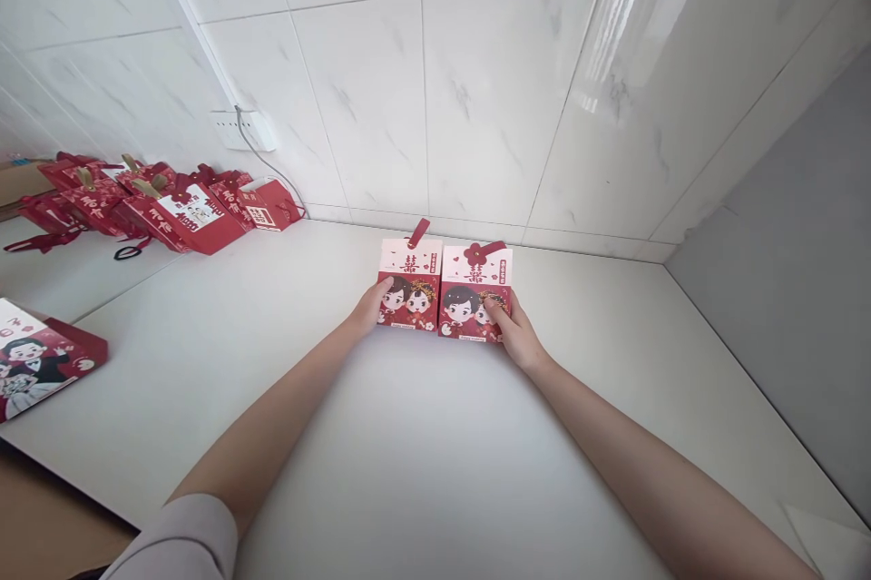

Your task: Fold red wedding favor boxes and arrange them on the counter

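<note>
Two small red and white gift boxes with cartoon couples on the front stand side by side near the wall. My left hand (374,303) grips the left gift box (415,300) by its left side, thumb on the front. Around the right side of the right gift box (463,303) my right hand (513,326) is closed, its thumb across the printed face. A dark red ribbon loop (419,232) rises from the left box. The right one carries a red flower (474,254) and a ribbon at its top. The fingers behind both boxes are hidden.
Several red gift boxes (197,217) with ribbons are heaped at the back left. Another printed box (47,353) lies at the left edge. A socket strip (243,131) with a grey cable is on the tiled wall (490,108) behind the white table (422,453).
</note>
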Demonstrator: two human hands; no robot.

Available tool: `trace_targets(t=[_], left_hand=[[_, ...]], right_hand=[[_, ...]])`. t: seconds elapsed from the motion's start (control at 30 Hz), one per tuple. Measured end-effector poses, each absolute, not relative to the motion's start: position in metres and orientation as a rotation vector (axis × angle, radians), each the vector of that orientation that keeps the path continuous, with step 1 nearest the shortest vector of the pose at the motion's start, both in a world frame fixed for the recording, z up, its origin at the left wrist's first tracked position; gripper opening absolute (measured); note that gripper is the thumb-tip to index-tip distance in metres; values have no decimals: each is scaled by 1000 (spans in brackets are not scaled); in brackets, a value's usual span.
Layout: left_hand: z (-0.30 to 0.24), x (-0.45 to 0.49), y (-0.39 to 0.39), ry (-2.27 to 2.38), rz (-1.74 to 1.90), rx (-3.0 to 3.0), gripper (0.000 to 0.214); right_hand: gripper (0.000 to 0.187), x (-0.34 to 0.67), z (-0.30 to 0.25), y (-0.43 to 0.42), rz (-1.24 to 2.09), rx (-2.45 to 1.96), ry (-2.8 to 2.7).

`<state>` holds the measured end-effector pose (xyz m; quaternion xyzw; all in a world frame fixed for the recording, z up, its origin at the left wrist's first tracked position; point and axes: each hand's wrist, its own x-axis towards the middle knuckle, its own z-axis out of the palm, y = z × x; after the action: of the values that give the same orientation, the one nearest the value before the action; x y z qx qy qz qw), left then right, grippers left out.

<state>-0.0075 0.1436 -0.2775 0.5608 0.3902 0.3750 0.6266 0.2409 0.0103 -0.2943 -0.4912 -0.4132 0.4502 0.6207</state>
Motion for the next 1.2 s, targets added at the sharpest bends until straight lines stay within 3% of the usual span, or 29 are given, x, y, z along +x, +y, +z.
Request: trace_targets(t=[0.17, 0.4, 0.57, 0.87, 1.0, 1.1, 1.2], left_hand=[[-280, -9, 143, 886, 855, 1309, 62], [-280, -17, 135, 931, 783, 1794, 61], [-274, -11, 131, 999, 791, 1965, 73], [-277, -14, 135, 1027, 775, 1821, 80], [-272, -19, 142, 835, 703, 1760, 85], [-244, -48, 158, 833, 994, 1671, 83], [-197, -97, 174, 1131, 1470, 1656, 77]], right_hand=[[50, 242, -295, 12, 1041, -1124, -908], [44, 241, -294, 11, 877, -1188, -875], [40, 241, -289, 10, 902, -1137, -816], [31, 241, -294, 9, 678, -1236, -916], [34, 241, -293, 6, 600, -1270, -953], [36, 240, -292, 4, 651, -1267, -927], [40, 238, -292, 4, 735, -1237, -870]])
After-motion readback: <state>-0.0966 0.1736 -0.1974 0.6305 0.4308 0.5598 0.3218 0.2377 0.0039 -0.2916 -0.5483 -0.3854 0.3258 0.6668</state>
